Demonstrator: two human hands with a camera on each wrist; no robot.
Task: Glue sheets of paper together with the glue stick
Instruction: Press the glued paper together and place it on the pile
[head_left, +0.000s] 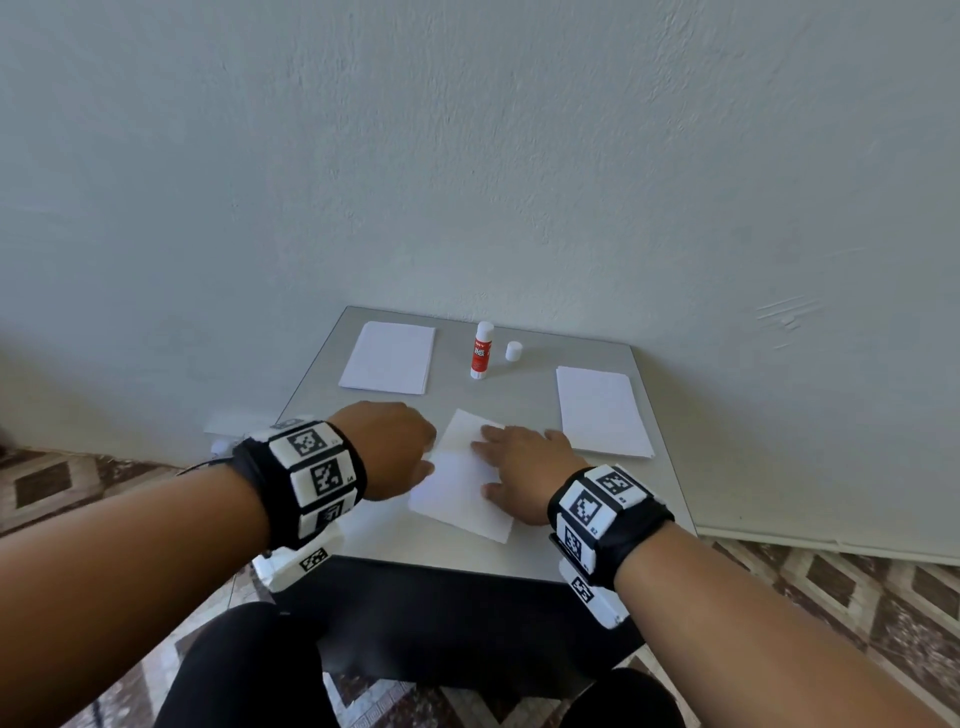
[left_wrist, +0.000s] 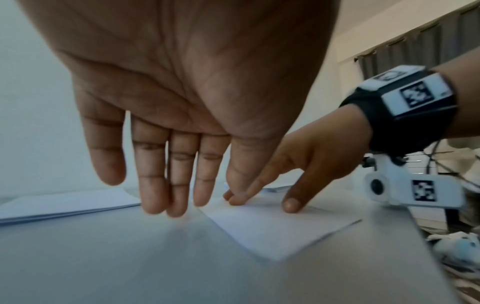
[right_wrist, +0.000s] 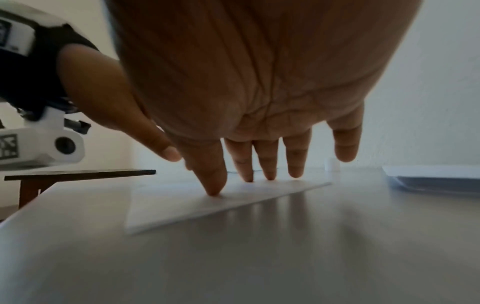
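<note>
The thin, limp sheet (head_left: 460, 488) lies mid-table between 2 stacks, pressed flat by the right hand's (head_left: 524, 467) spread fingers, the left hand (head_left: 387, 449) relaxed at its edge; likely slippery, best held flat-palmed.

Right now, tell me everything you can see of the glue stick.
The glue stick stands upright at the far middle of the table, between two paper stacks. Its body is white plastic with a red label. It is uncapped: its small white cap stands just right of it, apart. Neither hand touches it.
</note>
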